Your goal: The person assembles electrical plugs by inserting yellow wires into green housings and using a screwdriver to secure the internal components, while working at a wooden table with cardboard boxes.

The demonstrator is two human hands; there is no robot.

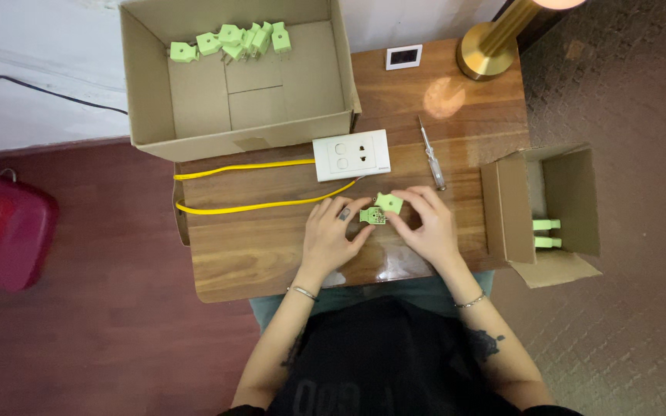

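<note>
My left hand (333, 231) pinches a small light-green plug part (371, 216) just above the wooden table (256, 246). My right hand (425, 223) holds a second light-green plug piece (389, 202) right beside it, the two pieces nearly touching. A white wall socket plate (351, 155) lies just beyond my hands, with two yellow wires (248, 185) running off to the left. A screwdriver (430, 162) with a clear handle lies to the right of the plate.
A large open cardboard box (240, 100) at the back holds several green plugs (229, 40). A smaller open box (549, 208) at the right holds two more. A brass lamp base (487, 54), a small white square device (404, 57) and a red container (1, 231) are nearby.
</note>
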